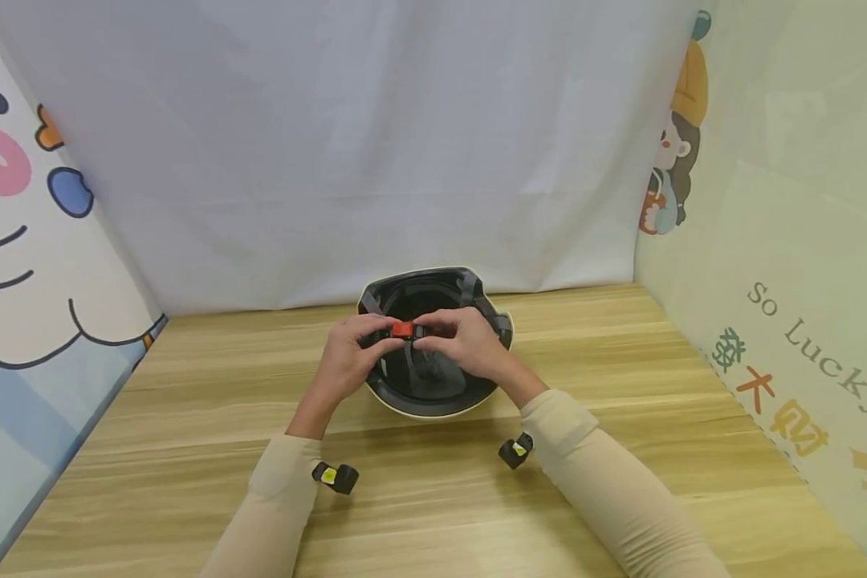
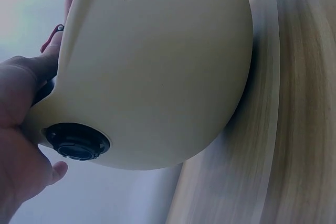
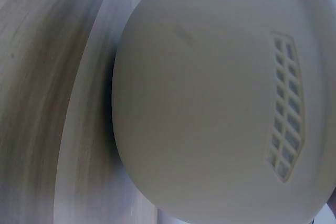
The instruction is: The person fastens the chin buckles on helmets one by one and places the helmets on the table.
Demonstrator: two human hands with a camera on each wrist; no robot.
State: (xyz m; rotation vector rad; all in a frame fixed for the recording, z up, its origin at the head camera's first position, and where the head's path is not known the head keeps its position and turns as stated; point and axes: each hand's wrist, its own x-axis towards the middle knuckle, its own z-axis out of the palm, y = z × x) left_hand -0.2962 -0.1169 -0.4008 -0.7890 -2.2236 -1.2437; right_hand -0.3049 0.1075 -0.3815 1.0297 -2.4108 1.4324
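A cream helmet (image 1: 437, 393) lies upside down, its black inside facing up. Its outer shell (image 2: 157, 77) fills much of both wrist views, with a vent grille (image 3: 287, 108) in the right one. Above the opening, the left hand (image 1: 344, 353) pinches the red buckle (image 1: 402, 329) of the chin strap between thumb and fingers. From the other side, the right hand (image 1: 470, 341) pinches the black end of the buckle. The two parts meet or nearly meet; whether they are latched cannot be told. In the right wrist view the right hand is almost wholly out of sight.
The helmet rests on a wood-grain table (image 1: 209, 385). Behind it hangs a white cloth (image 1: 376, 160). Cartoon-printed panels stand at left and right (image 1: 780, 241). Small black wrist cameras (image 1: 343, 479) are worn at both cuffs.
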